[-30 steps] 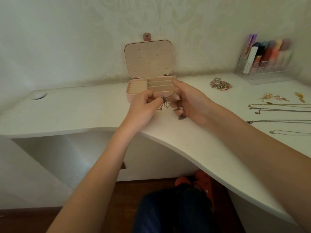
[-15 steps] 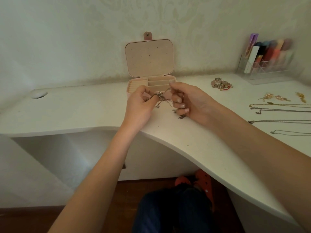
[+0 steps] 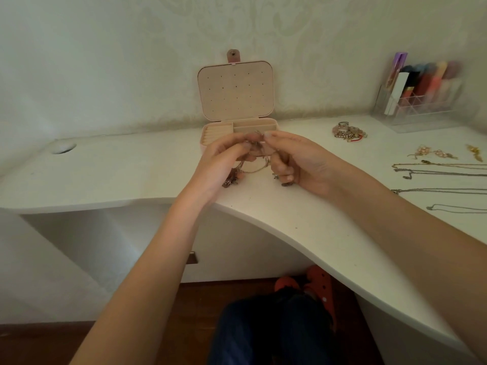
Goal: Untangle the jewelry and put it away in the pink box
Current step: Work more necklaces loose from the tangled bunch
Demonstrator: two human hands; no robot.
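Both hands lifted a touch and drawn together in front of the pink box [image 3: 238,129] compared with a second ago. Left hand [image 3: 220,164] pinching the tangled chains [image 3: 253,164] at the top, fingertips curled in; right hand [image 3: 297,160] pinching the same knot from the other side, lower fingers curled round a loose end. Grip on both sides tight on the strands, nothing spread. More slack showing now than before: a loop sagging between the two hands, a clump with small charms dangling under the left palm, just above the worktop [image 3: 118,175]. Looks like the knot loosening, though not yet pulled apart, so untangling still in hand and nothing from this bundle ready for storing.

Pink box standing open at the back, lid upright with its rows of little holes bare. Ring rolls on the left, long slots on the right; no jewelry visible inside, though the front is hidden behind the hands. Off to the right, a heap of bracelets [image 3: 349,131], earrings [image 3: 432,153] and several straight necklaces [image 3: 442,171] laid out separately, all outside the box. Clear organiser [image 3: 421,97] in the corner holding cosmetics tubes, too blurred to name.
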